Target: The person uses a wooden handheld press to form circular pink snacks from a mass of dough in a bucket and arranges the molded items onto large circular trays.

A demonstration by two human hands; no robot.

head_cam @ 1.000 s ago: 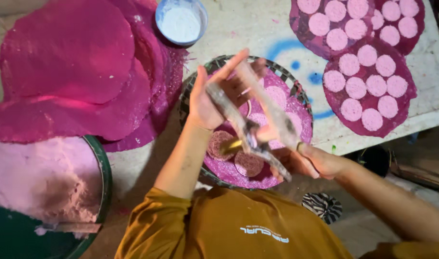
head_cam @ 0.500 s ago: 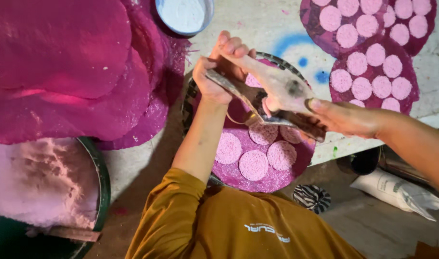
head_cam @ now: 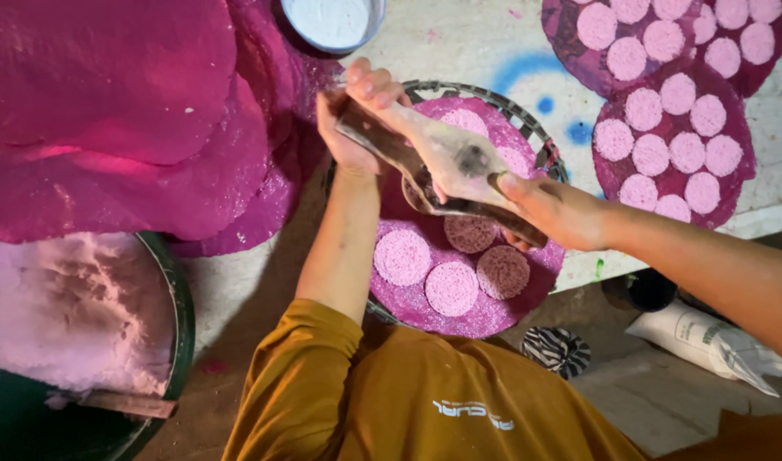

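Observation:
My left hand (head_cam: 355, 115) grips the far end of a long, powder-dusted hinged press tool (head_cam: 446, 158), and my right hand (head_cam: 551, 209) holds its near end. The tool hangs slanted over a round magenta sheet (head_cam: 493, 316) that lies on a woven basket tray (head_cam: 532, 132). Several pale pink round discs lie on the sheet, among them one disc (head_cam: 401, 256) on the left, another disc (head_cam: 451, 288) in front and a third disc (head_cam: 502, 271) to the right. A further disc (head_cam: 469, 232) sits just under the tool.
A stack of large magenta sheets (head_cam: 109, 102) covers the left. A green tub of pink powder (head_cam: 67, 307) stands at lower left, with a white bowl of powder (head_cam: 335, 21) up top. Two disc-filled sheets (head_cam: 673, 145) lie at right. A white sack (head_cam: 707, 337) and a striped object (head_cam: 555, 348) lie below.
The tool's two arms, spread in a V a second ago, now lie together. Both hands have shifted toward the tray's far side, uncovering the discs near me.

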